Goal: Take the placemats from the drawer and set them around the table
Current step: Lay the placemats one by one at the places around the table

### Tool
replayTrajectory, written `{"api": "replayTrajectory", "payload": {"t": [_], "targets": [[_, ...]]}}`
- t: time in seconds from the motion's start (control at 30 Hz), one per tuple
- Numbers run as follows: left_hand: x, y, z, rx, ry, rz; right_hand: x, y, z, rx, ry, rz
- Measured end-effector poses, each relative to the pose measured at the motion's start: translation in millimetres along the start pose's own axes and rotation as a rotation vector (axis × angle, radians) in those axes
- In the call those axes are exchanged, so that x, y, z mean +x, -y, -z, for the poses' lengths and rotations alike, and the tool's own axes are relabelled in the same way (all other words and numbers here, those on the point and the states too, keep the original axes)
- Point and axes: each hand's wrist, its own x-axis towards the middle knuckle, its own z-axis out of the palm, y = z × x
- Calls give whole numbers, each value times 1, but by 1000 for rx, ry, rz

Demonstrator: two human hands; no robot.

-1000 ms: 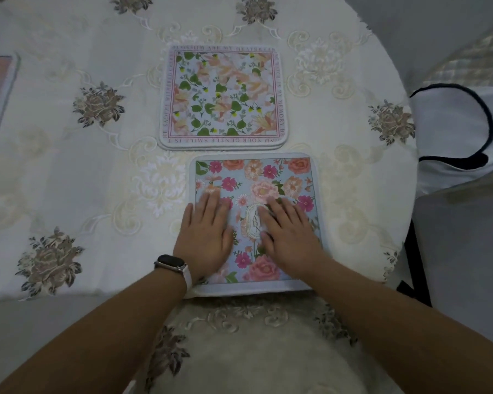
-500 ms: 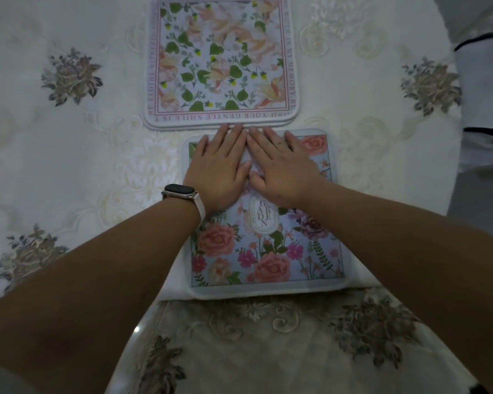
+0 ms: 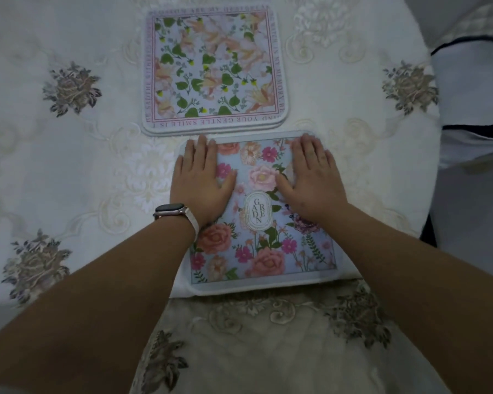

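Note:
A blue placemat (image 3: 264, 243) with pink and orange roses lies flat at the near edge of the round table (image 3: 69, 166). My left hand (image 3: 201, 183) presses flat on its far left corner, a watch on the wrist. My right hand (image 3: 313, 180) presses flat on its far right corner, fingers straight. Just beyond the mat's far edge sits a small stack of placemats (image 3: 214, 69); the top one has green leaves, peach flowers and a text border.
The table wears a cream embroidered cloth with brown flower motifs. A chair back (image 3: 268, 351) under matching fabric stands right below the near mat. A white cushion with dark piping (image 3: 473, 89) is off the table's right side.
Both hands slid from the mat's near half up to its far edge, then spread apart from the middle out to the two far corners. The mat stays in place.

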Motion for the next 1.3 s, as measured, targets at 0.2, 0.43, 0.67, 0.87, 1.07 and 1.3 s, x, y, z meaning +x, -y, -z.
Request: {"api": "replayTrajectory", "payload": {"t": [0.2, 0.43, 0.67, 0.87, 1.07, 1.3], "targets": [[-49, 1, -4, 4, 36, -42, -46, -4, -8, 0, 39, -34], [-101, -2, -7, 147, 184, -454, -88, 0, -5, -112, 165, 156], [-122, -20, -14, 179, 222, -617, -126, 45, -20, -209, 244, 465], [-119, -17, -16, 99, 198, -565, -116, 30, -16, -201, 234, 492], [-114, -3, -10, 46, 103, -382, -107, 12, -9, -142, 194, 311], [-112, 31, -5, 34, 97, -292, -106, -35, 3, -163, 224, 122]]}}
